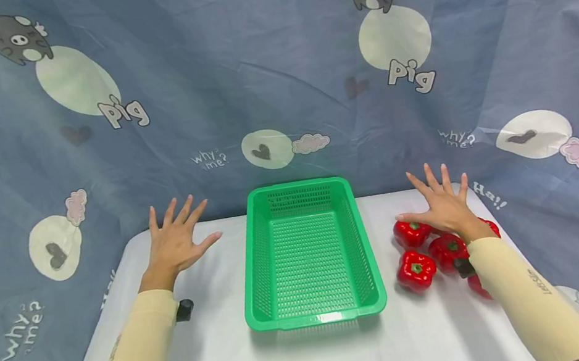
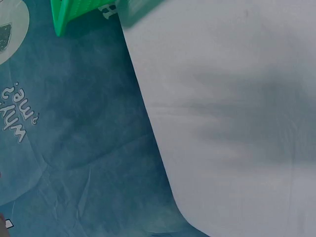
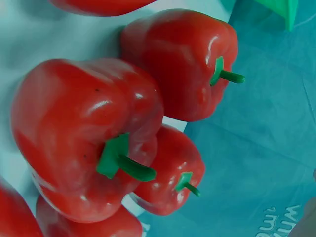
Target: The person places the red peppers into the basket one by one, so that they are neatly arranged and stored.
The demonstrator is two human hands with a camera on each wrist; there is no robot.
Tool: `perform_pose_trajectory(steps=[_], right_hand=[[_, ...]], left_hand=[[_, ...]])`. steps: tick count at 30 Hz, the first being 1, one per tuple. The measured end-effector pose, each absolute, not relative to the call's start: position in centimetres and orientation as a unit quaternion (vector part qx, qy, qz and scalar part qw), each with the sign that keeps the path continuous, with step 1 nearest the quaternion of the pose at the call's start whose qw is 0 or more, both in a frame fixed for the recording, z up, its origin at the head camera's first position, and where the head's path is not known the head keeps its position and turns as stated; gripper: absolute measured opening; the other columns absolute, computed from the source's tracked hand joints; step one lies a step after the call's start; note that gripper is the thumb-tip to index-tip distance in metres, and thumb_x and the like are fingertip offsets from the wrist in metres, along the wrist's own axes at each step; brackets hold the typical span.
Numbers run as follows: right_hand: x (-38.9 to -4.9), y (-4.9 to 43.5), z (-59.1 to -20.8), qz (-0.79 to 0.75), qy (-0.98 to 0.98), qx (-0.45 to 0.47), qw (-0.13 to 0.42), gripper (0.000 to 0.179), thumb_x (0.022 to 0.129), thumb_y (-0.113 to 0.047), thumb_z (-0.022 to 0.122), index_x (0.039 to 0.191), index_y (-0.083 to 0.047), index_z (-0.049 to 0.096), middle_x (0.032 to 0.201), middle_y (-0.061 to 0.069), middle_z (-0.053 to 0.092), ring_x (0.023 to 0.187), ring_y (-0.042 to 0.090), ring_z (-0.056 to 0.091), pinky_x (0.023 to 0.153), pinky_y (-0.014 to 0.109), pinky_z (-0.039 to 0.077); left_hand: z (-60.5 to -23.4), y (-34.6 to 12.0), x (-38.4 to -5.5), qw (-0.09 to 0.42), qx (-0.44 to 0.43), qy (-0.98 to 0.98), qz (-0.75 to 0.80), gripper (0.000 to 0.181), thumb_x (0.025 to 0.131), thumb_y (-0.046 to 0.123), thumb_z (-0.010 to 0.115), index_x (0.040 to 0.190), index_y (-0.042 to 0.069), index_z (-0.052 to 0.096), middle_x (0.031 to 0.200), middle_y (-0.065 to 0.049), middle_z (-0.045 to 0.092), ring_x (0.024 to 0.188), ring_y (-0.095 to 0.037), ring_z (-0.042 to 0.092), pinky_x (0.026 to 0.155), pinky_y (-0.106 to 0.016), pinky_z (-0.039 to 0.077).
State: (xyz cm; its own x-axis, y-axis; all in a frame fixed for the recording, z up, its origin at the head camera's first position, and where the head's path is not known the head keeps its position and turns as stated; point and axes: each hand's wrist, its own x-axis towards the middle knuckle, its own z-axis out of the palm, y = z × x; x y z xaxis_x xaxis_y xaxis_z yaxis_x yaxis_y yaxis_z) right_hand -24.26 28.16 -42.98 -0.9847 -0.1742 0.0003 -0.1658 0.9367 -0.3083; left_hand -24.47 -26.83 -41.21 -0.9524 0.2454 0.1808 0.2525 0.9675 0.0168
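Observation:
Both hands are spread in the air over the table, palms down and holding nothing. My left hand point(image 1: 172, 245) is left of a green plastic basket point(image 1: 247, 274), with its fingers fanned and thumb toward the basket. On the other side my right hand point(image 1: 445, 207) hovers above a group of red bell peppers point(image 1: 416, 270), fingers spread and thumb pointing at the basket. It hides part of the group. In the right wrist view several peppers point(image 3: 84, 123) with green stems lie close together. The basket has a perforated floor with nothing in it.
A white cloth point(image 1: 339, 360) covers the table. Behind and at both sides hangs a blue curtain point(image 1: 270, 52) with pig prints. Black wrist devices point(image 1: 185, 310) sit at both sleeves. The left wrist view shows the table edge and a corner of the basket point(image 2: 74, 12).

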Motion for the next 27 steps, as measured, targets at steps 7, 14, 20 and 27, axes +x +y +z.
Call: perform_pose_trajectory(steps=[7, 14, 20, 27], right_hand=[[-23.8, 28.5, -43.4, -0.153, 0.984, -0.085, 0.020, 0.106, 0.078, -0.074, 0.056, 0.156, -0.020, 0.011, 0.158, 0.021, -0.011, 0.139, 0.047, -0.023, 0.097, 0.066, -0.029], [-23.0, 28.9, -43.6, -0.157, 0.984, -0.086, 0.015, 0.104, 0.079, -0.073, 0.056, 0.156, -0.019, 0.011, 0.158, 0.022, -0.010, 0.139, 0.047, -0.022, 0.097, 0.066, -0.029], [-22.2, 29.7, -44.0, -0.159, 0.985, -0.066, 0.022, 0.104, 0.078, -0.072, 0.057, 0.155, -0.017, 0.013, 0.158, 0.025, -0.008, 0.139, 0.047, -0.022, 0.098, 0.068, -0.026], [-21.0, 30.8, -44.4, -0.188, 0.981, -0.040, 0.033, 0.107, 0.077, -0.071, 0.060, 0.156, -0.017, 0.011, 0.157, 0.023, -0.012, 0.139, 0.047, -0.024, 0.096, 0.067, -0.028]], left_hand=[[-41.7, -26.6, -24.3, 0.082, -0.128, -0.988, -0.039, 0.085, 0.086, 0.073, 0.043, 0.152, 0.022, 0.029, 0.159, -0.014, 0.020, 0.144, -0.041, 0.009, 0.109, -0.063, -0.014], [-42.1, -26.2, -24.0, 0.071, -0.131, -0.986, -0.071, 0.084, 0.087, 0.071, 0.045, 0.153, 0.022, 0.028, 0.159, -0.014, 0.018, 0.144, -0.041, 0.009, 0.109, -0.061, -0.016], [-42.3, -25.7, -23.9, 0.090, -0.140, -0.980, -0.105, 0.081, 0.088, 0.068, 0.049, 0.151, 0.022, 0.031, 0.157, -0.013, 0.024, 0.143, -0.039, 0.017, 0.110, -0.064, -0.011], [-43.3, -25.3, -23.7, 0.092, -0.135, -0.975, -0.154, 0.079, 0.089, 0.063, 0.052, 0.151, 0.019, 0.032, 0.156, -0.016, 0.026, 0.141, -0.042, 0.020, 0.108, -0.067, 0.002]])
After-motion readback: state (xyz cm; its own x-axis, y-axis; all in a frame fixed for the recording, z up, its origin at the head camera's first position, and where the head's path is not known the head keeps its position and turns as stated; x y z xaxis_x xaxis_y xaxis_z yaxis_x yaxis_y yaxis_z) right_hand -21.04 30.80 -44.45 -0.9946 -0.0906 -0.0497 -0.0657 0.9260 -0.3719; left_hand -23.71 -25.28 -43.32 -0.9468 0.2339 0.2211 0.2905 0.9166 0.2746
